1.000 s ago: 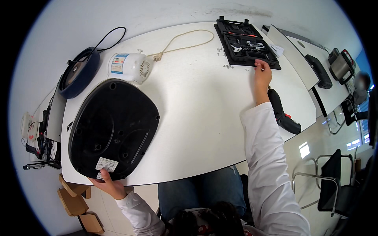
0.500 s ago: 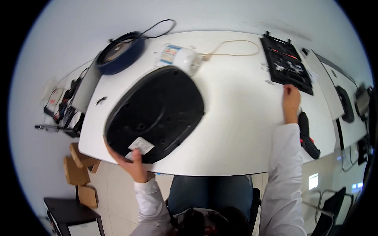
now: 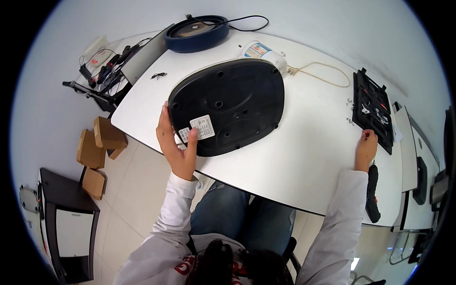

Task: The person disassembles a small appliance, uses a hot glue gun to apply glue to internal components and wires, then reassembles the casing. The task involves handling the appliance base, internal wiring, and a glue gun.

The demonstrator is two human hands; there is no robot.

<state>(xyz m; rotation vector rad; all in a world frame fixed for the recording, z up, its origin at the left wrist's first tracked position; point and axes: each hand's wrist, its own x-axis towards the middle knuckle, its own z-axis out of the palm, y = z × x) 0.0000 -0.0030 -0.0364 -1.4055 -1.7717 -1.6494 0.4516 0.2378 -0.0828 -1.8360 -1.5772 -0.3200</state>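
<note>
A white table (image 3: pixel 308 156) with a rounded near edge fills our view, set on a pale tiled floor where cardboard boxes (image 3: pixel 97 147) lie beside a dark cabinet (image 3: pixel 66 223). On it rests a large black appliance base (image 3: pixel 232 107) — underside up, oval, dotted with screw holes and bearing two white labels near its front rim. Our left hand (image 3: pixel 178 145) grips that near edge, thumb on a label and fingers spread wide. Our right hand (image 3: pixel 366 148) lies on the table, fingers curled narrowly at a black tool tray (image 3: pixel 373 110) — we cannot tell whether it holds anything.
</note>
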